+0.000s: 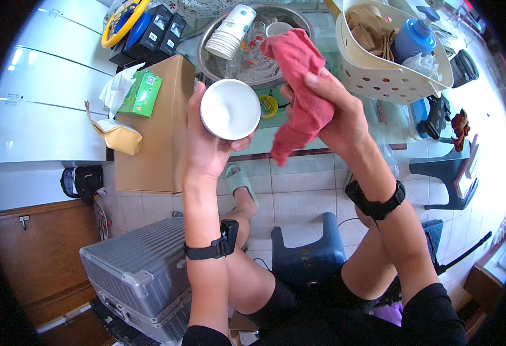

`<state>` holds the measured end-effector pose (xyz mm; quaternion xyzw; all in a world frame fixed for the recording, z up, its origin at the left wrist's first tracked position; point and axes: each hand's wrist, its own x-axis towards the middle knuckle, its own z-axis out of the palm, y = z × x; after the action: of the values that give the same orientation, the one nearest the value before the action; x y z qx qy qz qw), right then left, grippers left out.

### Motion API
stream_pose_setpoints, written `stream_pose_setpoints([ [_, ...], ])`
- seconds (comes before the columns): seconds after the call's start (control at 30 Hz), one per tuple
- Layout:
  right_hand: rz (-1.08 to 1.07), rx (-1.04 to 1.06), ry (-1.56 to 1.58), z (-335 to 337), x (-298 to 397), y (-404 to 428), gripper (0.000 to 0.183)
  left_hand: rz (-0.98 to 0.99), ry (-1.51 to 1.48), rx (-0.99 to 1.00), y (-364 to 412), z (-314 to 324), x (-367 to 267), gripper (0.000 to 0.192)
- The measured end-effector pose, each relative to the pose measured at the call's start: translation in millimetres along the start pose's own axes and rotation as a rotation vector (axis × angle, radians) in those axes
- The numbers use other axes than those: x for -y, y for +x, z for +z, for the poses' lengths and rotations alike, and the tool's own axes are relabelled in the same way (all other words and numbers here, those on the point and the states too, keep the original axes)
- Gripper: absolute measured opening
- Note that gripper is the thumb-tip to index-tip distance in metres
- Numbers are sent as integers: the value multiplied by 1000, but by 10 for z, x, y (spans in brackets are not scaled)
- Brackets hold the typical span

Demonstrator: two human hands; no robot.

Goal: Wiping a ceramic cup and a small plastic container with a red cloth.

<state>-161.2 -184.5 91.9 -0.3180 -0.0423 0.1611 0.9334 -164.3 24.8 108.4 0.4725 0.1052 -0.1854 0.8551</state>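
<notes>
A white cup (230, 109) is gripped in my left hand (205, 147), its round opening turned up toward me. Bunched in my right hand (344, 108) is a red cloth (302, 86), with one end hanging below the fingers. The cloth and the cup are apart. Beyond both hands sits a round metal basin (205, 52) on the glass table. In it lie a tilted stack of white paper cups (231, 32), clear glasses (255, 47) with red leaf prints, and another white cup (279, 29).
A cream perforated basket (391, 84) holds a blue pump bottle (415, 36) and brown paper. Left of my left hand stands a cardboard box (153, 151) bearing a green tissue pack (142, 93). A yellow round object (268, 106) lies between my hands. Below are a silver suitcase (140, 259) and plastic stool (307, 255).
</notes>
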Motion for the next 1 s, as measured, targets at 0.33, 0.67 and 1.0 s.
stream_pose_setpoints([
  [0.33,-716,192,-1706,108,-119,-41,44,-23,221,42,34,32,67,60],
  [0.67,-464,144,-1380,69,-351,28,40,360,393,-75,134,-34,185,44],
  [1.0,-77,-76,-274,68,-30,81,48,381,281,-52,133,-92,138,57],
])
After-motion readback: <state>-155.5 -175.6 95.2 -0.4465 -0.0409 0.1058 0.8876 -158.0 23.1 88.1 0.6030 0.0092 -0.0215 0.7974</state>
